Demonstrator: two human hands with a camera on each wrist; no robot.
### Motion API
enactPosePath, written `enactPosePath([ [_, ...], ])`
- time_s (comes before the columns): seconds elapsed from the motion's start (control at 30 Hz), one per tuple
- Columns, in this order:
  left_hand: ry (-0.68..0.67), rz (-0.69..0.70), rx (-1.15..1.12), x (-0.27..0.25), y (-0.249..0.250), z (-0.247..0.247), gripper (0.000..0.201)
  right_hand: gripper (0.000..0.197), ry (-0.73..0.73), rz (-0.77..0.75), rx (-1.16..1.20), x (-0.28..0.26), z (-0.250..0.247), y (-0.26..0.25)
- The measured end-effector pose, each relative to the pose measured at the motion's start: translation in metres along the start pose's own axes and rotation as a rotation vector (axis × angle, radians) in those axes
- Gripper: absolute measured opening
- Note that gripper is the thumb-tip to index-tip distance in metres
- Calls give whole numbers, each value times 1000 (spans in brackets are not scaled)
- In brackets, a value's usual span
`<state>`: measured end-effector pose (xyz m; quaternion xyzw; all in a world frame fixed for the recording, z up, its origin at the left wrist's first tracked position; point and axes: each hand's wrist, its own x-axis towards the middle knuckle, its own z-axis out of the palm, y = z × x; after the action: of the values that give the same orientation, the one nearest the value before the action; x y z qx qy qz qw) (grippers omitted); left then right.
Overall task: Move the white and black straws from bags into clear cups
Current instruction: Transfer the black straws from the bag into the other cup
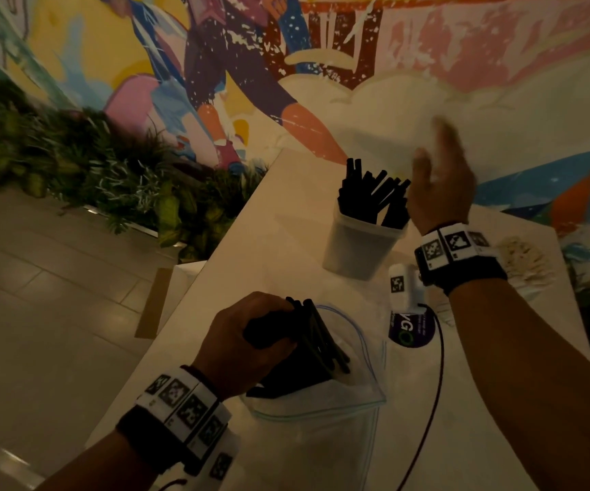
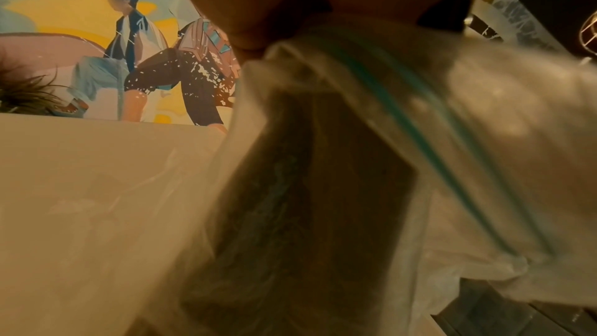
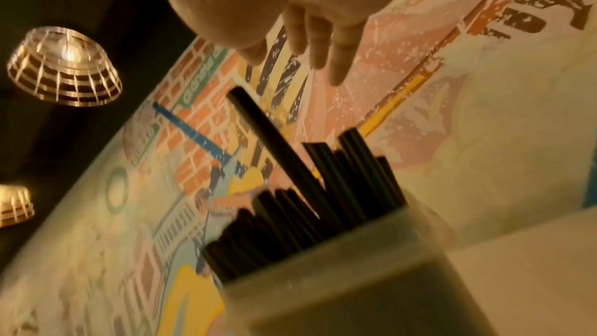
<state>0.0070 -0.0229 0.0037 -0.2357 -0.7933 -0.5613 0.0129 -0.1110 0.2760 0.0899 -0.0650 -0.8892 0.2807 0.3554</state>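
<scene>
A clear cup (image 1: 359, 248) on the white table (image 1: 251, 242) holds several black straws (image 1: 375, 196); the right wrist view shows the same cup (image 3: 355, 277) and straws (image 3: 290, 201) from close by. My right hand (image 1: 438, 178) hovers just right of the cup, fingers (image 3: 320, 42) straight and holding nothing. Nearer me, my left hand (image 1: 247, 345) grips a bundle of black straws (image 1: 318, 341) at the mouth of a clear zip bag (image 1: 321, 412). The left wrist view shows the bag (image 2: 420, 137) with the dark bundle (image 2: 307, 201) blurred inside it.
A dark cable (image 1: 435, 370) runs across the table by a purple label (image 1: 406, 331). A crumpled white heap (image 1: 523, 256) lies at the right behind my wrist. Plants (image 1: 74, 164) and a painted wall stand beyond the table; tiled floor (image 1: 38, 295) lies left.
</scene>
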Motion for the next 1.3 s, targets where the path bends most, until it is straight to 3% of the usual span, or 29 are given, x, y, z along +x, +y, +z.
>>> enactPosePath([
  [0.07,4,-3,4,-1,0,0,32,56,-367,69,-184,-12,14,4],
  [0.1,4,-6,5,-1,0,0,33,62,-470,105,-256,-17,18,7],
  [0.13,4,-12,3,-1,-1,0,33,62,-483,118,-311,-19,21,8],
  [0.2,4,-26,-8,-1,-1,1,34,55,-365,95,-355,-16,24,7],
  [0.33,-9,-33,15,-2,0,-2,36,60,-543,124,-528,-18,27,1],
  [0.43,-32,-21,54,0,0,-4,39,58,-200,72,-245,-28,5,-28],
  [0.47,-39,-22,58,0,0,-3,40,50,-90,94,-76,-37,-6,-41],
  [0.5,-41,-24,57,0,0,-3,41,35,-74,166,127,-51,-18,-55],
  [0.53,-42,-24,59,1,0,-3,41,19,-162,284,344,-70,-27,-67],
  [0.57,-45,-20,64,3,0,-2,42,15,-324,400,544,-92,-35,-79],
  [0.63,-57,-8,87,5,1,-1,45,40,-635,473,676,-141,-44,-90],
  [0.7,-76,-7,89,7,3,0,49,62,-752,415,548,-176,-44,-86],
  [0.87,-84,-21,42,5,4,1,89,91,-794,438,547,-203,-31,-74],
  [1.0,-106,-11,4,5,-4,2,113,73,-712,276,414,-206,-20,-78],
  [1.07,-121,-5,24,7,-5,1,108,63,-687,283,449,-207,-18,-79],
  [1.23,-93,19,65,7,-3,-1,51,54,-621,179,384,-208,-14,-81],
  [1.3,-68,28,3,9,-2,0,47,56,-595,154,348,-208,-11,-81],
])
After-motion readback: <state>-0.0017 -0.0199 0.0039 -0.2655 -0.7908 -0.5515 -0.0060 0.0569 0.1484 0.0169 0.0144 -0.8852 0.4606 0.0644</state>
